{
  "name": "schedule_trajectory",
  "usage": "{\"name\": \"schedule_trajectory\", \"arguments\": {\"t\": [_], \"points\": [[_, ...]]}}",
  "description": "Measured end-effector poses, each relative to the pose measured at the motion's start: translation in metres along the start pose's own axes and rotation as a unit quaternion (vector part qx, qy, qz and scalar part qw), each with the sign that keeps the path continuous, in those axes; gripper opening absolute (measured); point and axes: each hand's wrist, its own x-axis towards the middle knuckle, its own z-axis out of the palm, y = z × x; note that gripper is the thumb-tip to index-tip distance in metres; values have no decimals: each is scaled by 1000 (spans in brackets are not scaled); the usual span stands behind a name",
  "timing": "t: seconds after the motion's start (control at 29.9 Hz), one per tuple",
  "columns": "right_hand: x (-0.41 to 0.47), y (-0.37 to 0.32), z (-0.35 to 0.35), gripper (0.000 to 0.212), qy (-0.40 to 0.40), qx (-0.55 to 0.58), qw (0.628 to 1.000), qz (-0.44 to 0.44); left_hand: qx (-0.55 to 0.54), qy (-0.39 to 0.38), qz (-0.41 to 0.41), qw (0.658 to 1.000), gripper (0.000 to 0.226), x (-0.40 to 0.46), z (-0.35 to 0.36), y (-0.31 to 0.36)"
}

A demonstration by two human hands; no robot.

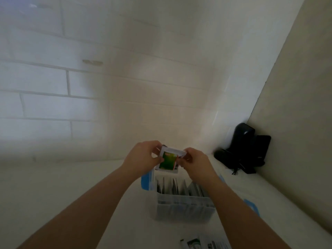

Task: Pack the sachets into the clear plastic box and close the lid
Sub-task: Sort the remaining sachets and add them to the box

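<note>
Both my hands hold a white sachet with a green print [168, 159] up above the far end of the clear plastic box [185, 207]. My left hand [143, 155] pinches the sachet's left edge and my right hand [196, 162] pinches its right top corner. The box stands open on the white table, and several white sachets [177, 187] stand upright in a row inside it. A blue latch [146, 182] shows on its left side and another blue latch [252, 207] on its right. The lid is not clearly visible.
More loose sachets [203, 243] lie on the table at the bottom edge, right of centre. A black bag or device [242, 150] sits in the far right corner against the wall. White brick wall stands behind the table.
</note>
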Motion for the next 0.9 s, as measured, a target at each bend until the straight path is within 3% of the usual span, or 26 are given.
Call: {"name": "schedule_trajectory", "arguments": {"t": [0.17, 0.33, 0.43, 0.53, 0.74, 0.84, 0.9], "points": [[1, 11, 3, 22, -60, -53, 997, 17, 97, -52, 35, 993, 19, 3, 7, -5], [-5, 13, 3, 13, -20, -3, 1000, 16, 182, -94, 63, 977, 26, 5, 7, -4], [-4, 16, 6, 23, -64, -17, 997, 35, 229, -104, 86, 964, 29, 5, 11, -3], [-5, 21, 9, 29, -95, -17, 994, 45, 155, -80, 70, 982, 24, 0, 10, -3], [-16, -1, -14, 15, 62, 99, 993, -26, 37, 45, 82, 995, 15, -29, -3, 8], [-50, -14, -40, 13, 56, 104, 990, -73, -10, 65, 101, 993, 12, -62, -8, 23], [-87, -17, -56, 12, 7, 98, 991, -94, -41, 54, 133, 989, 10, -92, -6, 34]]}}
